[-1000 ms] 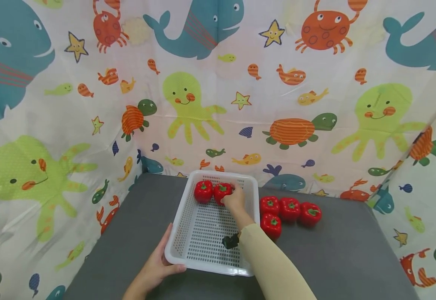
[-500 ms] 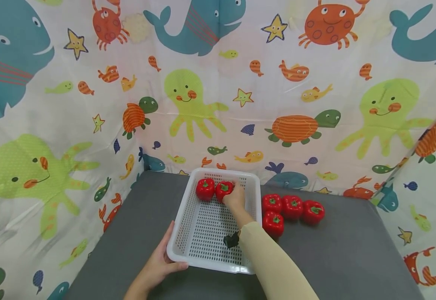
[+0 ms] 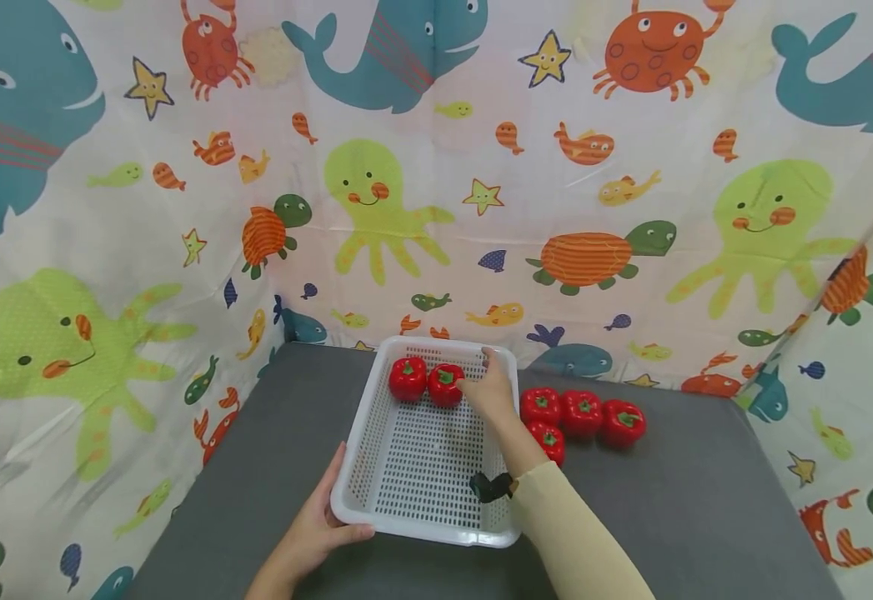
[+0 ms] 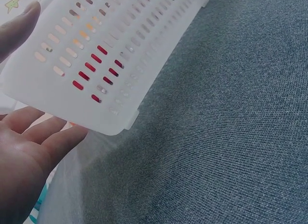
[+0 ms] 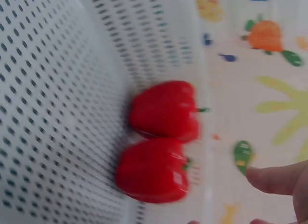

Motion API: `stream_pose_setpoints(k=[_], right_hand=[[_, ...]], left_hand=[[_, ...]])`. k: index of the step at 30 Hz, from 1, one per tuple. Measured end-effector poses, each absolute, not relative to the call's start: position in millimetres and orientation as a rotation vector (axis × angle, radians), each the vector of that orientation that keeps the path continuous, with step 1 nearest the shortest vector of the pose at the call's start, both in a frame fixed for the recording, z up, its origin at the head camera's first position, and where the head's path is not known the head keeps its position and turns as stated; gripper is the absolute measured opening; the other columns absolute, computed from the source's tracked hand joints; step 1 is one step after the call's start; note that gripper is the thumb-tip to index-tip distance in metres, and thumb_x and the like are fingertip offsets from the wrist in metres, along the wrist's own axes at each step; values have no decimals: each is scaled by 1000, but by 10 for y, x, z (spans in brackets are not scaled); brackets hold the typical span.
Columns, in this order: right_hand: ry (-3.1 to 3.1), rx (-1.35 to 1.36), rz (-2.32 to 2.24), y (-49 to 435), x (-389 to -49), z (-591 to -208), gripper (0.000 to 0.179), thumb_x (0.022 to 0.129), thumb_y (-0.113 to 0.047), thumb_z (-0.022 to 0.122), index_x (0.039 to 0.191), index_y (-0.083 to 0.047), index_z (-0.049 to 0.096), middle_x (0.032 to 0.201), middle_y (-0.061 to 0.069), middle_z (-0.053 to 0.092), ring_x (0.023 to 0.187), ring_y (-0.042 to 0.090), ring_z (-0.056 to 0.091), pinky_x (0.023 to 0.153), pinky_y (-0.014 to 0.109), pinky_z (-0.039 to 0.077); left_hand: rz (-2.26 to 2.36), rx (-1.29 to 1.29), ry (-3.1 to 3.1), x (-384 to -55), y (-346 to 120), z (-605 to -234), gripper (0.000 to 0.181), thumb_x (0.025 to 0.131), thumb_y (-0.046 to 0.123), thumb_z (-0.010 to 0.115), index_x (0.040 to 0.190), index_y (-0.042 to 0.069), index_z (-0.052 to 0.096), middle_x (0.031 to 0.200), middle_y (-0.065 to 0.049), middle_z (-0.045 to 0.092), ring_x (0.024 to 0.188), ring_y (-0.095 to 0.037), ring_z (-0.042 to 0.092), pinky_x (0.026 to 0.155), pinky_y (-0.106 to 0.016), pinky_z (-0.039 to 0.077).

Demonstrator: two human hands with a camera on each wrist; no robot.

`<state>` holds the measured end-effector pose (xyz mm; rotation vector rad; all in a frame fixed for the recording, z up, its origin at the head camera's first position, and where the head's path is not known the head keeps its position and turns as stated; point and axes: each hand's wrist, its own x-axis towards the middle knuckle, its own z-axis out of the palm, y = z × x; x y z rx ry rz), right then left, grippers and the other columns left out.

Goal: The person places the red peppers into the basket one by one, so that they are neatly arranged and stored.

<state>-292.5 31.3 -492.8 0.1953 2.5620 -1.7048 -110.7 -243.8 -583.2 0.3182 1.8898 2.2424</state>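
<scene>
Two red bell peppers, a left one (image 3: 408, 380) and a right one (image 3: 445, 387), sit side by side at the far end of the white perforated basket (image 3: 436, 533). My left hand (image 3: 312, 529) holds the basket's near left corner, thumb at the near side and fingers along the left side. Over the basket's right part is my right hand (image 3: 492, 393), just right of the right pepper, with nothing in its grasp. In the right wrist view its thumb (image 5: 276, 179) stands apart from the peppers (image 5: 153, 171).
Several more red bell peppers (image 3: 581, 413) stand in a cluster on the dark grey table (image 3: 691, 500), right of the basket. A curtain (image 3: 481, 208) printed with sea animals hangs behind and at both sides. A black strap piece (image 3: 490, 487) is at the right wrist.
My right hand has let go of the right pepper in the basket and drawn back to the right. My left hand keeps its place at the corner.
</scene>
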Motion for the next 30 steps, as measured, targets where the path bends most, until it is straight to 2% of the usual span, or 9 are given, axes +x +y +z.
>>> stream_pose_setpoints(k=[6,10,15,18,24,30], right_hand=[[2652,64,-1821,703,-2594,-4786,71,94,-19,71,155,-14,34,153,16,45,142,38,42,110,58,42],[2778,11,-1878,1006,-2325,-4799,63,97,-27,69,152,-20,40,150,9,52,139,32,48,106,53,47],[2905,38,-1918,1369,-2108,-4875,59,95,-36,71,147,-24,47,144,3,58,132,25,56,101,47,52],[2936,28,-1881,1553,-2059,-4981,57,93,-33,73,145,-20,51,143,6,59,131,27,56,100,47,52],[2869,-17,-1805,1754,-2006,-5336,65,85,-27,83,144,-21,55,149,4,53,136,30,50,105,54,48],[2801,-44,-1725,1828,-1953,-5603,73,83,-23,85,147,-19,50,156,8,44,141,34,43,106,57,45]], left_hand=[[2247,310,1871,-1088,-2416,-5843,122,80,-10,79,163,30,-2,169,-13,7,139,-53,34,102,-42,50],[2242,309,1883,-1079,-2406,-5817,123,80,-8,79,163,29,-3,169,-16,6,138,-55,34,99,-38,54],[2256,317,1889,-1092,-2421,-5773,125,78,-8,81,163,27,-4,168,-18,6,137,-57,33,95,-34,56],[2243,353,1911,-1097,-2440,-5774,124,79,-8,80,163,24,-6,168,-20,5,137,-53,37,97,-37,54],[2232,359,1934,-1091,-2457,-5803,122,80,-9,79,163,30,-2,169,-17,5,136,-40,45,101,-41,52],[2231,368,1931,-1090,-2432,-5813,123,79,-9,79,163,27,-3,169,-18,6,137,-42,43,102,-42,51]])
